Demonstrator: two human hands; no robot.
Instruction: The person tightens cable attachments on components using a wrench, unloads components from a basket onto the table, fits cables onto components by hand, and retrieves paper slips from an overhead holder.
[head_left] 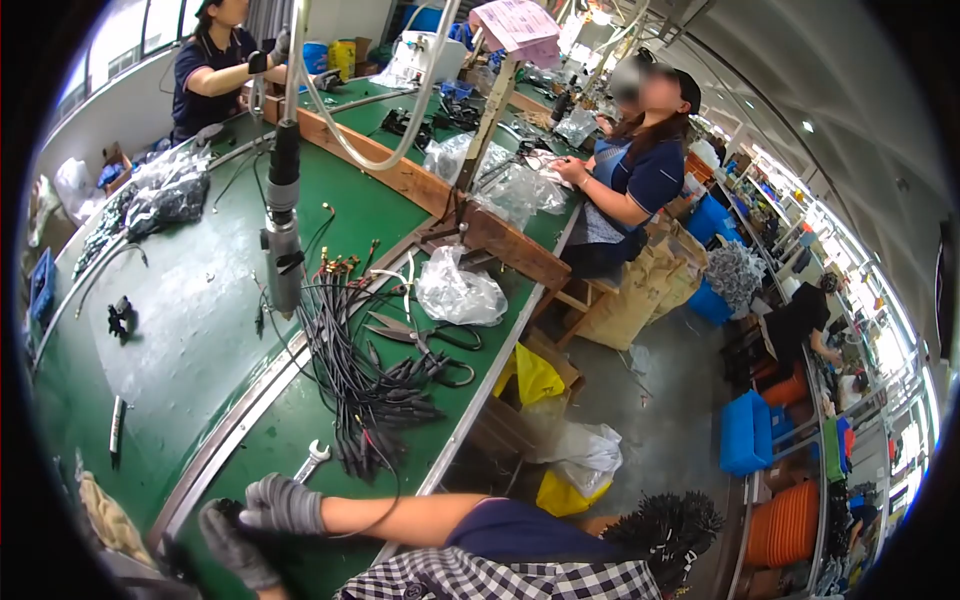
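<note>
Grey gloves cover both hands at the lower left, close together over the green bench. My right hand [283, 505] is closed, fingers curled toward a small dark piece [231, 508] between the hands. Just below it, my left hand [236, 548] is closed too; what it grips is mostly hidden. A thin black cable crosses my right forearm and leads up toward a bundle of black cables [345, 370]. Beyond my right hand lies a wrench [312, 461]. Scissors [400, 330] rest by the bundle, and a power screwdriver [283, 230] hangs above the bench.
A clear plastic bag [460, 288] sits beyond the scissors. A metal rail [230, 430] crosses the bench [200, 290], where a marker [117, 425] lies left. A wooden board [380, 180] divides the bench. One co-worker stands at upper left, another at upper right. Blue crates [746, 432] stand right.
</note>
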